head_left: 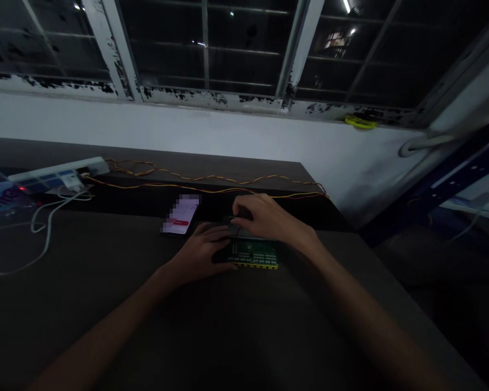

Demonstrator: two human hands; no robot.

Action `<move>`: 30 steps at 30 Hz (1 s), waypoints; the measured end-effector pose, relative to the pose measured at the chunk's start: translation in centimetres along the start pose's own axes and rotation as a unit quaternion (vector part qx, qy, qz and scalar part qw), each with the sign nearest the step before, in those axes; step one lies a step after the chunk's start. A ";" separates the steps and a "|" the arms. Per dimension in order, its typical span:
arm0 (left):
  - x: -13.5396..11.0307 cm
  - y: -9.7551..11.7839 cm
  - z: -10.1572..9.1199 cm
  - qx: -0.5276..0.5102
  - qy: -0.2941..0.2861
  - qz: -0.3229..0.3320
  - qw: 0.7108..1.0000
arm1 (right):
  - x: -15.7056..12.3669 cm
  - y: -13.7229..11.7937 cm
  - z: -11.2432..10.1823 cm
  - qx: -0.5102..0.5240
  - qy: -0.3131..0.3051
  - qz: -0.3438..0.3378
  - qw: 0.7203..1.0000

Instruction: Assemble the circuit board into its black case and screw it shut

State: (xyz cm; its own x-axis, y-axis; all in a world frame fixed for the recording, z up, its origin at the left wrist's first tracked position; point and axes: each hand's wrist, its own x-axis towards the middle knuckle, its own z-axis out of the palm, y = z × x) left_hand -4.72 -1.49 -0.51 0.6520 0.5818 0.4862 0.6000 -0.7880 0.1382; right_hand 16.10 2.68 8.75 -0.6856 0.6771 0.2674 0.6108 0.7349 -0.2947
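Note:
A green circuit board (255,252) with a yellow strip along its near edge lies on the dark table. My left hand (201,254) grips its left side, the thumb at the near edge and the fingers toward the far side. Over the board's far part, my right hand (263,217) is bent with thumb and fingers pinched together; whatever is between the fingertips is too dark to make out. Beneath the right hand shows a grey part (241,232) along the far side of the board. A lit phone (182,215) lies just beyond my left hand.
A white power strip (61,172) with a plugged-in charger and white cable (46,239) lies at the left, near a clear bottle (4,195). Twisted orange wires (212,179) run along the back ledge. Yellow object (361,122) on the windowsill; blue metal frame (436,190) at right.

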 end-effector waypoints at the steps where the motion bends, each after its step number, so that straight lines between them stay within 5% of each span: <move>1: 0.0 0.0 0.0 0.000 0.005 0.002 1.000 | 0.1 0.0 0.1 -0.009 -0.001 -0.002 1.000; 7: 0.0 -0.2 0.1 0.011 0.003 0.003 1.000 | 0.0 -0.5 0.5 -0.086 0.019 0.016 0.996; 30: 0.1 -0.1 0.1 -0.001 -0.010 -0.013 1.000 | -0.2 -0.4 -0.5 -0.045 -0.005 0.018 0.999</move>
State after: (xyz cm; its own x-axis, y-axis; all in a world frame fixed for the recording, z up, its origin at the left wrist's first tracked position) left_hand -4.72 -1.32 -0.54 0.6453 0.6058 0.4653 0.6161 -0.7729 0.1519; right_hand 16.18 2.29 9.24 -0.6661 0.7035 0.2480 0.6685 0.7105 -0.2200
